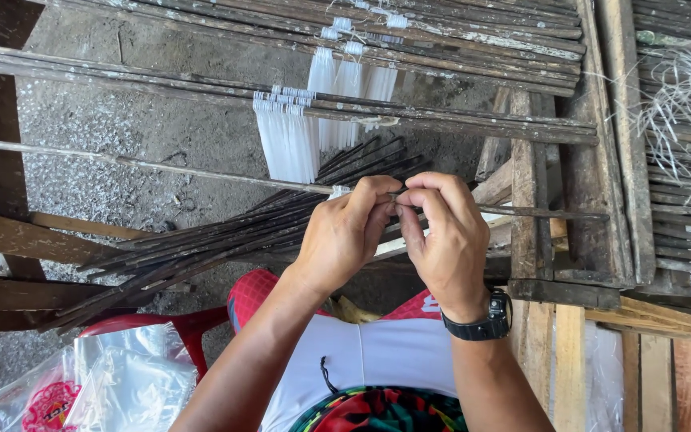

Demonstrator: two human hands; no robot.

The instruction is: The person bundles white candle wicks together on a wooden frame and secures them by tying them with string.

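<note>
- The left hand [344, 232] is pinching a thin dark stick [201, 171] that is running across the view from 9 o'clock to 3 o'clock, thumb and forefinger clenched on it beside a small white knot of string [339, 191].
- The right hand [440, 234] is meeting the left fingertip to fingertip at the centre, its fingers grasping the same stick; what else sits between the fingertips I cannot tell.
- A black wristwatch [483, 322] is sitting on the right wrist.
- White hanging strands [288, 138] are dangling from the rough dark wooden rails [457, 120] at 12 o'clock, just above the hands.
- A bundle of loose dark sticks [225, 236] is lying fanned out beneath the hands, spreading toward 8 o'clock.
- A weathered wooden frame [593, 200] is standing at 3 o'clock, with tangled pale fibres [685, 104] at 2 o'clock.
- Clear plastic bags [113, 380] are lying at 7 o'clock beside a red plastic chair [189, 324].
</note>
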